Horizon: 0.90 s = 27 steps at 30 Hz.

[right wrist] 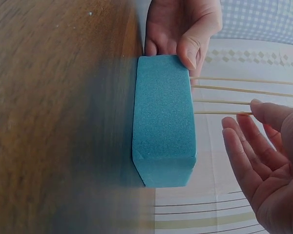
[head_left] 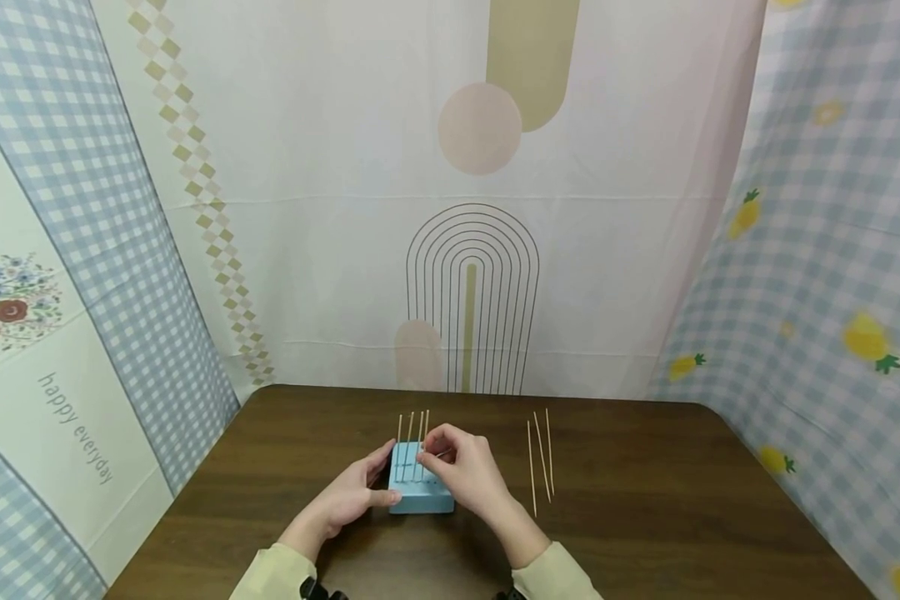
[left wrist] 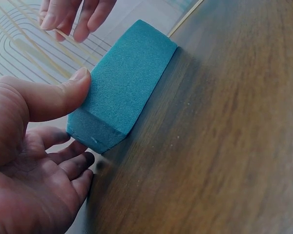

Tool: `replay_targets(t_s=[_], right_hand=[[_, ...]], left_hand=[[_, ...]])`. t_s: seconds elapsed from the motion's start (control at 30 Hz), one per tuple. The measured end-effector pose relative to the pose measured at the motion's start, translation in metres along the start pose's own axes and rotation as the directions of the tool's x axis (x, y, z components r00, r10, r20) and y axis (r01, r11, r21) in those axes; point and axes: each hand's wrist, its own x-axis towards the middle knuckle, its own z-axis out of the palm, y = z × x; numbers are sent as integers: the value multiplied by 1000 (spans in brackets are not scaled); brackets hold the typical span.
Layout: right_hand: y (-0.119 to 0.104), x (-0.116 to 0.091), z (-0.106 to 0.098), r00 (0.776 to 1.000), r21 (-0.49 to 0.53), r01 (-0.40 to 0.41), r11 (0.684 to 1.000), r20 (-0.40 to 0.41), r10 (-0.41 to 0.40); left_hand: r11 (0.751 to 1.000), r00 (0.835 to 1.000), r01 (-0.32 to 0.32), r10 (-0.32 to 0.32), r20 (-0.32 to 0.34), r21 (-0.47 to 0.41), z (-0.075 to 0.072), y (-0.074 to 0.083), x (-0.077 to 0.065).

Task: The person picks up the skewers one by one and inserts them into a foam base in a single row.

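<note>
A light-blue foam block [head_left: 422, 504] lies on the table, with several thin wooden skewers [right wrist: 244, 89] standing upright in a row in its top. My left hand [head_left: 345, 497] holds the block by its left side, thumb at the near top edge and the other fingers round toward the back. Between thumb and fingertips my right hand [head_left: 467, 468] pinches the rightmost skewer [right wrist: 217, 112], partway up its length. In the right wrist view this skewer's lower end meets the top of the block. The block's far side is hidden.
Three loose skewers [head_left: 532, 475] lie on the dark wooden table [head_left: 645, 500] to the right of the block. A white patterned curtain [head_left: 345, 250] hangs behind the table, and checked cloths [head_left: 817, 250] hang at both sides.
</note>
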Motion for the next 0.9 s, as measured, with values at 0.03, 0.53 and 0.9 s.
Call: replay_targets(t_s=[0.03, 0.53, 0.9], right_hand=[[-1, 0, -1, 1000, -2, 0, 1000, -3, 0], [-4, -4, -3, 1000, -9, 15, 1000, 0, -15], [-4, -1, -3, 1000, -8, 22, 1000, 16, -22]], left_hand=[[1000, 1000, -1, 1, 0, 1, 0, 0, 0], [1000, 1000, -6, 6, 9, -1, 3, -2, 2], [1000, 1000, -10, 10, 6, 0, 1, 1, 1]])
